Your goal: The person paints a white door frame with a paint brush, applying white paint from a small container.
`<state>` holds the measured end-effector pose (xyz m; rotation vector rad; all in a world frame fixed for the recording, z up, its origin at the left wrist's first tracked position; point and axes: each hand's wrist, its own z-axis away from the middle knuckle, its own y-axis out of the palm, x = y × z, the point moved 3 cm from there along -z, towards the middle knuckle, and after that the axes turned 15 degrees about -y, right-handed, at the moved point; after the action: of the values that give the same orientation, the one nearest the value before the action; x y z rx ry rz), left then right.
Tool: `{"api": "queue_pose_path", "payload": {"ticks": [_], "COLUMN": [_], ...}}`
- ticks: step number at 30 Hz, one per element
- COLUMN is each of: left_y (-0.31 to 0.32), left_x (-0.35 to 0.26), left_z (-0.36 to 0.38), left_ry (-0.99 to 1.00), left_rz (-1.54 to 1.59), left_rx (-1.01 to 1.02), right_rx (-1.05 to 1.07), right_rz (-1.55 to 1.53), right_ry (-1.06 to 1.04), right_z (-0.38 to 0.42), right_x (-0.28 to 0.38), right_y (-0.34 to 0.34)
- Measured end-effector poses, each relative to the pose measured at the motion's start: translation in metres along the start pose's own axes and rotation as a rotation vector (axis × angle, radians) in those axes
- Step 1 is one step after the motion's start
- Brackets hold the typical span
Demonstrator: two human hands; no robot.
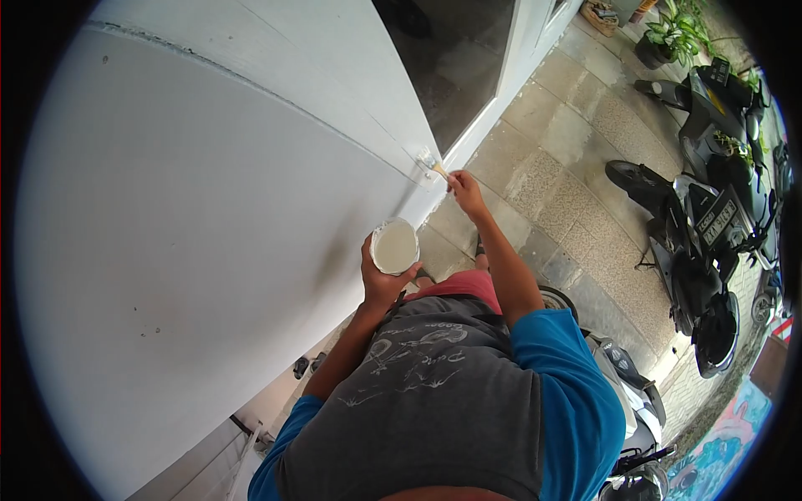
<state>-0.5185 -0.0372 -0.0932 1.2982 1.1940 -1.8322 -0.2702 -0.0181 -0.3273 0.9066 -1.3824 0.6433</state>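
A round tub (395, 247) of pale, off-white paint sits in my left hand (384, 279), whose fingers and thumb wrap round its sides. My right hand (464, 192) is closed on the handle of a small paintbrush (440, 170). The brush's whitish bristles touch or nearly touch the white wall panel (217, 192) near its lower corner, beside the frame of a dark glass pane (455, 67). White marks show on the surface around the bristles.
Paved floor (576, 142) runs along the wall. Parked motorcycles (710, 217) stand to the right, and another is partly hidden behind my right side. A potted plant (656, 52) is at the upper right. Dark footwear (301, 366) lies below the wall.
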Motion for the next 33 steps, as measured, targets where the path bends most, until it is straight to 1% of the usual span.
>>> {"api": "queue_pose_path", "payload": {"ticks": [1,2,4,5,7,8,9,10,11,12,14,15,16,18,19,21,22,24,26,29,31,32,33], "left_y": [-0.003,-0.006,-0.006,-0.006,-0.004,-0.003,-0.003,-0.001,0.000,0.000,-0.001,-0.001,-0.001,-0.003,-0.003,-0.004,-0.005,-0.006,-0.007,-0.008,-0.012,-0.017,-0.017], "left_x": [0.001,0.001,0.002,0.002,0.000,0.000,0.002,0.002,0.002,0.000,0.000,0.000,0.000,-0.004,-0.005,0.001,0.003,0.004,0.003,0.002,0.009,0.011,0.011], "left_z": [-0.001,-0.001,0.001,0.004,0.002,0.002,0.002,0.000,-0.002,-0.003,0.001,0.001,-0.001,-0.004,-0.003,-0.003,-0.001,-0.002,-0.003,-0.005,-0.001,0.005,0.004], "left_ry": [0.009,0.007,0.010,0.005,-0.004,-0.002,0.002,0.009,0.015,0.022,0.021,0.006,-0.004,0.007,0.009,-0.011,-0.029,-0.031,-0.032,0.022,0.004,-0.010,0.001], "left_rz": [-0.015,-0.020,-0.040,-0.040,-0.011,-0.007,0.005,0.017,0.021,0.023,0.025,0.013,0.002,0.014,0.024,0.026,0.023,0.020,0.011,0.010,-0.003,-0.016,-0.039], "left_rx": [-0.010,-0.018,-0.022,-0.022,-0.027,-0.027,-0.018,-0.010,-0.011,-0.014,-0.018,-0.015,-0.012,-0.005,0.001,-0.014,-0.024,-0.016,-0.008,-0.028,-0.021,-0.036,-0.045], "right_rx": [-0.042,-0.036,-0.063,-0.062,-0.087,-0.088,-0.102,-0.119,-0.129,-0.128,-0.061,-0.066,-0.068,-0.058,-0.056,-0.031,-0.026,-0.029,0.013,0.028,-0.011,-0.052,-0.062], "right_rz": [0.114,0.107,0.286,0.287,0.474,0.478,0.625,0.772,0.802,0.803,0.713,0.699,0.700,0.446,0.448,0.169,0.171,-0.232,-0.238,-0.228,-0.080,-0.035,0.009], "right_ry": [-0.010,-0.009,0.042,0.046,0.084,0.081,0.128,0.172,0.149,0.142,0.126,0.082,0.078,0.149,0.149,0.037,0.043,-0.127,-0.156,-0.138,-0.064,-0.092,-0.059], "right_z": [0.001,0.001,0.004,0.008,0.007,0.010,0.016,0.016,0.017,0.010,-0.001,-0.005,-0.006,-0.001,0.004,0.012,0.016,0.016,0.006,-0.009,-0.005,0.001,0.006], "right_x": [-0.006,-0.013,-0.013,-0.012,-0.020,-0.025,-0.047,-0.048,-0.049,-0.037,-0.004,0.014,0.045,0.124,0.157,0.210,0.222,0.240,0.224,0.138,0.070,0.054,0.029], "right_y": [0.002,0.006,0.002,0.002,-0.005,-0.005,-0.009,-0.011,-0.008,-0.001,0.015,0.022,0.025,0.032,0.032,0.036,0.035,0.037,0.039,0.037,0.026,0.024,0.021]}}
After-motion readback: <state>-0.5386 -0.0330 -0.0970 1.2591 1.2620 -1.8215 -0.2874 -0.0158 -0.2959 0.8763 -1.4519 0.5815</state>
